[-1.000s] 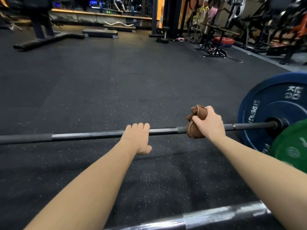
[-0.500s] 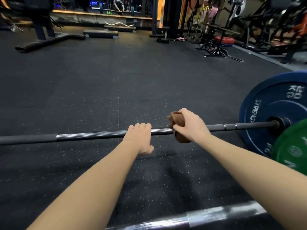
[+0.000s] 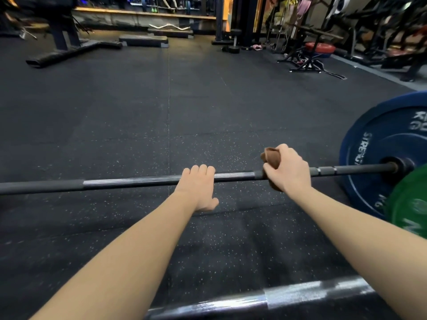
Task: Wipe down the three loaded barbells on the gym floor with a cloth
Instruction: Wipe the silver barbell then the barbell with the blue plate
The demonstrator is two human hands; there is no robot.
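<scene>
1. Now the right hand [image 3: 287, 169] is clenched round a brown cloth [image 3: 270, 157], which is wrapped on the bar [image 3: 138, 183] a short way along the shaft from the blue plate [image 3: 369, 153]. Folds of cloth poke out above and below the fist.
2. Farther from the blue plate, the left hand [image 3: 196, 188] lies on the silver knurled section with its fingers hooked over the top. The thumb hangs loose on the near side.
3. Half a second ago the cloth sat farther from the blue plate, close to the left hand. It is back toward the plate now, about where it was a second ago. The left hand has not shifted.
4. That reads as a back-and-forth rub over one short stretch, with the left hand steadying the bar. The dark sleeve up to the blue plate and the long run away from it probably still need wiping.
5. A green plate [image 3: 406, 211] overlaps the blue plate on the near side. A second bar [image 3: 300, 294] lies blurred, nearer still. No third barbell is in view, so the task looks early.
</scene>
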